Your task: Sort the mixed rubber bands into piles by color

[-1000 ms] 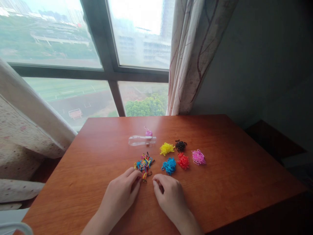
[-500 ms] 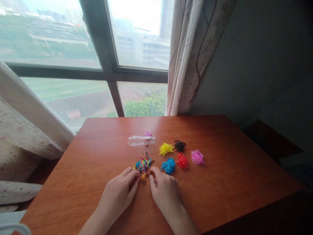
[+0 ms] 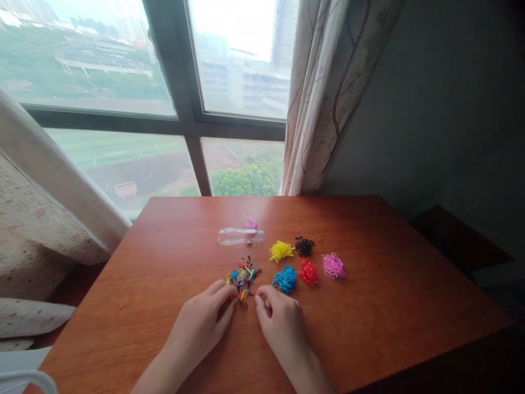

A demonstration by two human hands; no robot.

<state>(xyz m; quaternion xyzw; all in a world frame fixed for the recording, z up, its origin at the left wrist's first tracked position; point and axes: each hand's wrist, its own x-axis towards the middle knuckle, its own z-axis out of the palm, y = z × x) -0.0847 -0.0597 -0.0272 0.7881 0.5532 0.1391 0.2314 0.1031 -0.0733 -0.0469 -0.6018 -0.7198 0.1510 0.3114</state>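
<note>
A mixed pile of coloured rubber bands [image 3: 243, 275] lies on the wooden table [image 3: 389, 284]. My left hand [image 3: 203, 324] rests flat beside it, fingertips touching the pile's near edge, fingers together and loosely curved. My right hand [image 3: 281, 322] sits just right of the pile, thumb and forefinger pinched at a band on its near edge. Sorted heaps lie to the right: yellow [image 3: 281, 250], black [image 3: 304, 246], blue [image 3: 284, 279], red [image 3: 308, 271] and pink [image 3: 333, 265].
A clear plastic bottle [image 3: 240, 236] lies on its side behind the mixed pile, with a small pink cap [image 3: 250, 223] beside it. A window and curtains [image 3: 328, 93] stand past the table's far edge. A cushion [image 3: 36, 230] lies at left.
My right hand has moved left and forward to the mixed pile's near edge and pinched there. My left hand has barely moved.
</note>
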